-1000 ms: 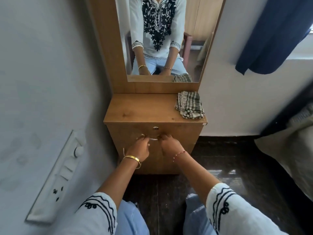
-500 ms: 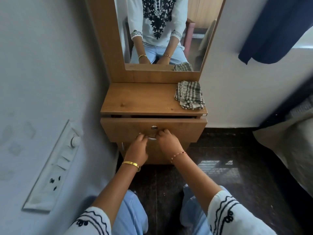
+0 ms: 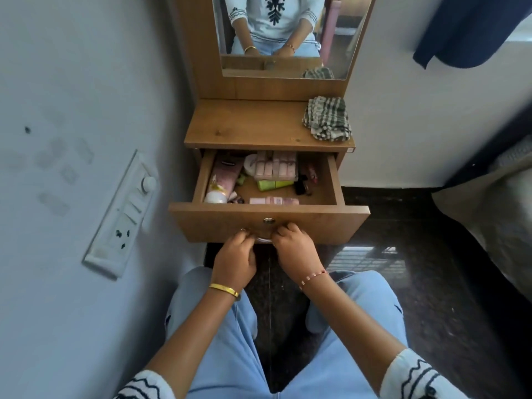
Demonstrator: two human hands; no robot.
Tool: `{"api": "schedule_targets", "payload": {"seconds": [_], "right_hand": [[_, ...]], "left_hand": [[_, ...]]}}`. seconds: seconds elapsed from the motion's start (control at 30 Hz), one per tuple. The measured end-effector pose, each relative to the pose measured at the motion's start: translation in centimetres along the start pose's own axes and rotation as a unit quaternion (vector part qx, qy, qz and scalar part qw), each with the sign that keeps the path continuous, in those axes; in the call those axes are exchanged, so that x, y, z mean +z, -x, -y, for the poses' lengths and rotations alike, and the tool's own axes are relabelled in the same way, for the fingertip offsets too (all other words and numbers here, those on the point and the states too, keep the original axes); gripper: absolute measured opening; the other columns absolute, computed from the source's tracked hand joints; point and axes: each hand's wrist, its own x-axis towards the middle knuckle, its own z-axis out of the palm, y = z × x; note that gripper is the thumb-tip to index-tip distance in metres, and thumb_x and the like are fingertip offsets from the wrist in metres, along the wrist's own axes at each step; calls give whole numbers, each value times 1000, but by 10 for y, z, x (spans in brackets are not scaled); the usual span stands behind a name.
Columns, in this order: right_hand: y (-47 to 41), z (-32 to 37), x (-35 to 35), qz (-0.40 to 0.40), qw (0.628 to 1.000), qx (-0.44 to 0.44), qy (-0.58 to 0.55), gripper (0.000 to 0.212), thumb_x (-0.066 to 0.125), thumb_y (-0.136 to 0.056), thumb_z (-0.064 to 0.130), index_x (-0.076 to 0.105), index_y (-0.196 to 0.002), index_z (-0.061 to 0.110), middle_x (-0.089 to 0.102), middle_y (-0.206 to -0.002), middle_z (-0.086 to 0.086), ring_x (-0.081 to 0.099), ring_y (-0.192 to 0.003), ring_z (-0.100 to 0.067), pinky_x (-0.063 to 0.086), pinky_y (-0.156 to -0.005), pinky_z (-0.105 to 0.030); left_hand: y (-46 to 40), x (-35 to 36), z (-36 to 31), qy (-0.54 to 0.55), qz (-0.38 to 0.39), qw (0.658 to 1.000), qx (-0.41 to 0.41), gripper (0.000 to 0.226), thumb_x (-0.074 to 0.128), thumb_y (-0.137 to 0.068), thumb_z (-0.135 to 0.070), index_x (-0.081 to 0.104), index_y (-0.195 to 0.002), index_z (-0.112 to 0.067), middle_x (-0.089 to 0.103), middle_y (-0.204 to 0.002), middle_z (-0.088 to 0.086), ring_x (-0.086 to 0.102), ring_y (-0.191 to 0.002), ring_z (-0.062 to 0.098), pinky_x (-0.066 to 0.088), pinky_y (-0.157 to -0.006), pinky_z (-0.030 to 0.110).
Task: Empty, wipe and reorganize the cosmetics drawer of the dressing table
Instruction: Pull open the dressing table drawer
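While both hands clamp the handle, worth sizing up the dressing table first: narrow, wedged between wall on the left-hand side and open dark floor off to the right. Counter bare across its left and middle, beyond the fingers and above the drawer. Drawer pulled well out toward the lap, long axis running side to side, front panel right at the fingertips. Left hand and right hand side by side, fingers curled round the metal handle, gripping it, nothing else held. Cosmetics just beyond the knuckles, over the front panel: pink tube lying front to back ahead of the left hand, nearer that one; boxed pink set dead ahead at the back; flat pink strip crosswise tight against the front wall, closest to either hand; green tube crosswise mid-drawer; dark small items ahead of the right hand. Checked cloth on the counter's far right corner, a right-hand reach. Likely next: let go, lift straight up and over the front edge.
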Motion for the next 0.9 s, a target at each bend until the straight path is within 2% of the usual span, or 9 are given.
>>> {"api": "schedule_targets", "payload": {"seconds": [0.07,0.13,0.2,0.27,0.37,0.53,0.73,0.83,0.9], "right_hand": [[7,5,-8,73,997,-1,0,18,56,-83,5,66,-98,6,65,-102,-11,56,-103,-30,50,-84,-38],[10,2,-17,113,994,-3,-16,26,47,-91,7,58,-114,7,58,-117,-9,50,-112,-27,48,-93,-37],[12,1,-32,77,996,0,-46,24,50,-88,5,60,-110,8,60,-112,-9,56,-105,-26,51,-87,-36],[10,1,-43,-25,996,-12,-81,15,58,-80,-1,65,-92,6,65,-92,-11,63,-84,-29,53,-66,-35],[1,-2,-53,-108,988,-8,-112,11,66,-74,-1,68,-83,5,63,-78,-10,60,-72,-28,49,-54,-31],[-16,-1,-52,-5,998,13,-55,34,54,-90,25,57,-121,12,55,-112,-8,48,-106,-27,38,-90,-36],[-14,-1,-52,-1,995,27,-97,29,51,-89,13,60,-117,10,59,-106,-10,53,-102,-28,39,-87,-35],[-5,1,-53,12,994,19,-109,27,54,-88,14,61,-113,9,60,-104,-10,54,-100,-28,40,-85,-34],[5,3,-54,13,993,8,-120,26,54,-87,14,62,-110,9,61,-103,-11,55,-98,-28,40,-83,-33]], "left_hand": [[6,-4,-1,38,-3,999,-25,34,40,-80,-19,69,-90,-5,68,-86,12,66,-77,32,53,-66,32],[5,-11,0,106,-24,993,-44,38,41,-83,-29,70,-89,-6,70,-86,11,67,-78,28,52,-68,30],[4,-25,-3,157,-64,985,-41,40,43,-83,-33,72,-90,-7,72,-87,8,68,-78,19,54,-69,24],[-1,-38,-7,173,-122,977,-20,37,45,-83,-32,72,-87,-7,72,-84,5,65,-73,9,48,-65,8],[-14,-51,-10,126,-187,974,9,32,47,-84,-26,71,-85,-6,71,-83,6,60,-75,9,45,-63,10],[-36,-56,-5,48,-107,993,28,33,43,-83,-28,71,-85,-11,72,-83,3,65,-83,22,51,-76,32],[-33,-53,-1,53,-33,998,-18,45,40,-85,-37,72,-97,-8,73,-96,11,63,-108,23,52,-88,36],[-24,-53,-4,53,-45,997,-17,48,37,-83,-40,73,-88,-10,74,-88,9,67,-100,23,55,-78,37],[-13,-52,-6,44,-62,997,-9,44,39,-83,-37,73,-83,-9,73,-78,8,69,-81,25,56,-68,37]]}}
